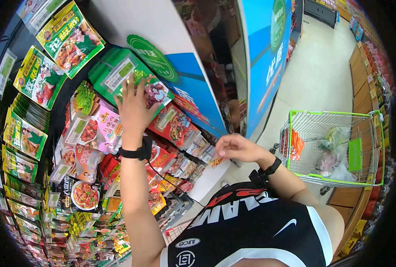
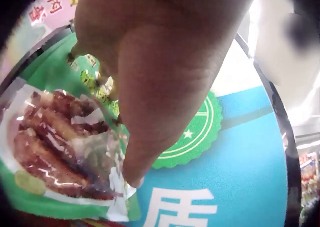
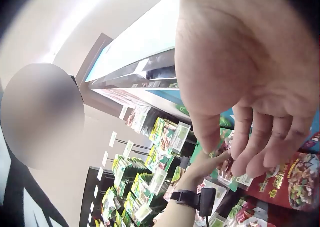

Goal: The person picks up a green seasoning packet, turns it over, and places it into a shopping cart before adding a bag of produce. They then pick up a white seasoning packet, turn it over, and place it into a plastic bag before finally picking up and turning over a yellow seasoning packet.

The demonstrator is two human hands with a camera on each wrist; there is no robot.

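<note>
My left hand (image 1: 134, 107) rests on the front of a green seasoning packet (image 1: 158, 94) hanging from the rack, fingers extended upward across it. In the left wrist view, the thumb lies at the edge of this packet (image 2: 55, 147), which pictures glossy brown meat. A price tag (image 1: 119, 75) hangs over the packet's front near the fingertips. To the right, my right hand (image 1: 239, 148) hovers in front of the body with loosely bent fingers and holds nothing. The right wrist view shows its palm and relaxed fingers (image 3: 270, 149).
Pink packets (image 1: 104, 127) and red packets (image 1: 175, 127) hang around the green one. Yellow-green packets (image 1: 71, 42) fill the rack at left. A blue-and-white display panel (image 1: 184, 66) stands beside the rack. A shopping cart (image 1: 331, 180) with bagged goods stands in the aisle at right.
</note>
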